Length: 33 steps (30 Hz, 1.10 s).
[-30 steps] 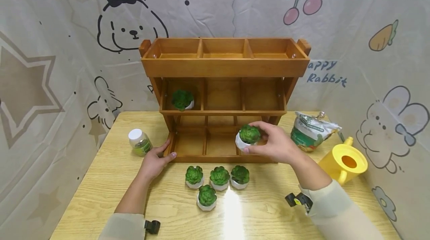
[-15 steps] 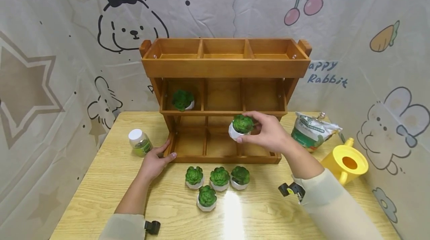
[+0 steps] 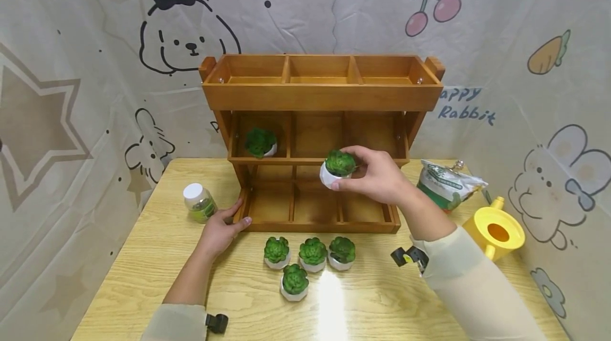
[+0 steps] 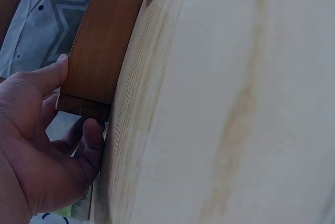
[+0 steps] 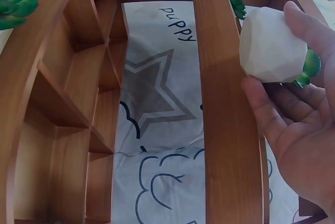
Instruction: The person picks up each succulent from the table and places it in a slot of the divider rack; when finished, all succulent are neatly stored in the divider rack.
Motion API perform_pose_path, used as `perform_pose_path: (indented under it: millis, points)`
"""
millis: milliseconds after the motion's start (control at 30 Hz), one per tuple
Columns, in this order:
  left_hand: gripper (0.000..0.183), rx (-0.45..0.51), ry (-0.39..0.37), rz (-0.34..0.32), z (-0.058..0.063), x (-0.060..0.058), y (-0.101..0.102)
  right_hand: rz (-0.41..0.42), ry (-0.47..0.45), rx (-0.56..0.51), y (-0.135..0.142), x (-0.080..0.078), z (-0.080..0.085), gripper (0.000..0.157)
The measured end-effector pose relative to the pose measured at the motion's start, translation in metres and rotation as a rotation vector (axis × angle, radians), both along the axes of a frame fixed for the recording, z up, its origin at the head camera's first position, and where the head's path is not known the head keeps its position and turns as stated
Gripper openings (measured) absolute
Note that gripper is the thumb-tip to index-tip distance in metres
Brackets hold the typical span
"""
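My right hand (image 3: 377, 174) pinches a small potted succulent (image 3: 340, 163) by its white faceted pot, thumb in front and fingers behind. It hangs before the middle tier's front board, near the centre compartment. In the right wrist view the white pot (image 5: 273, 46) shows its underside, tilted toward the camera. My left hand (image 3: 222, 230) grips the lower left corner of the wooden three-tier shelf (image 3: 322, 98). In the left wrist view, thumb and fingers bracket that corner (image 4: 84, 106). Another succulent (image 3: 260, 142) sits in the middle tier's left compartment.
Several potted succulents (image 3: 312, 253) stand on the table (image 3: 157, 267) before the shelf. A white-lidded jar (image 3: 199, 203) is left of it. A clipped silver-and-green bag (image 3: 448, 184) and a yellow watering can (image 3: 494, 229) stand to the right. Printed cloth walls (image 3: 305, 7) surround the table.
My right hand has raised the succulent from the bottom tier's right side, up and leftward to the middle tier's front board. My left hand stays on the shelf corner.
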<state>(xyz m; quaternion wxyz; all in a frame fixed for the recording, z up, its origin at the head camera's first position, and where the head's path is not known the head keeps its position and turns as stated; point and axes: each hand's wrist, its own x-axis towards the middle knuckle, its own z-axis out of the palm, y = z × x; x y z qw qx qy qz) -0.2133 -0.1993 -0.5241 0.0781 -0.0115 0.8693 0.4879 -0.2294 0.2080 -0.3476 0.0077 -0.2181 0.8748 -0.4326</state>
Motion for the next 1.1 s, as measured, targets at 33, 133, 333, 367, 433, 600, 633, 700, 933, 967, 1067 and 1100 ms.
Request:
perform_pose_path:
  millis: [33, 133, 333, 367, 433, 600, 633, 700, 933, 967, 1067, 1100]
  points:
    - [0.078, -0.001, -0.002, 0.000, 0.000, 0.000, 0.000, 0.000, 0.005, 0.002, -0.001, -0.001, 0.001, 0.069]
    - [0.078, -0.001, -0.006, 0.006, 0.000, 0.001, 0.000, -0.002, 0.025, 0.008, -0.002, -0.002, 0.004, 0.068]
    - [0.076, 0.003, -0.010, 0.009, 0.000, 0.001, 0.000, -0.012, 0.057, 0.011, -0.005, -0.007, 0.010, 0.069]
    - [0.076, 0.001, -0.010, 0.007, 0.000, 0.001, 0.000, -0.017, 0.060, 0.013, -0.006, -0.008, 0.012, 0.070]
    - [0.076, 0.001, -0.011, 0.009, 0.000, 0.001, 0.000, -0.029, 0.067, 0.018, -0.007, -0.010, 0.014, 0.071]
    - [0.077, -0.006, -0.003, 0.008, 0.000, 0.001, 0.000, -0.059, 0.086, 0.020, -0.008, -0.017, 0.017, 0.070]
    - [0.077, -0.006, -0.004, 0.011, 0.000, 0.001, 0.000, -0.064, 0.086, 0.020, -0.009, -0.018, 0.017, 0.069]
    - [0.077, -0.009, -0.007, 0.014, -0.001, 0.000, 0.000, -0.075, 0.088, 0.031, -0.009, -0.021, 0.018, 0.070]
    - [0.073, 0.005, -0.013, 0.008, -0.001, 0.000, 0.000, -0.109, 0.093, 0.045, -0.013, -0.028, 0.019, 0.076]
    - [0.073, 0.009, -0.014, 0.011, -0.001, -0.001, 0.000, -0.112, 0.096, 0.044, -0.014, -0.029, 0.019, 0.076]
    - [0.074, 0.009, -0.015, 0.007, 0.000, -0.001, -0.001, -0.116, 0.101, 0.049, -0.016, -0.033, 0.018, 0.075]
    - [0.075, 0.008, -0.015, 0.006, 0.000, -0.001, -0.002, -0.119, 0.102, 0.052, -0.017, -0.035, 0.018, 0.075]
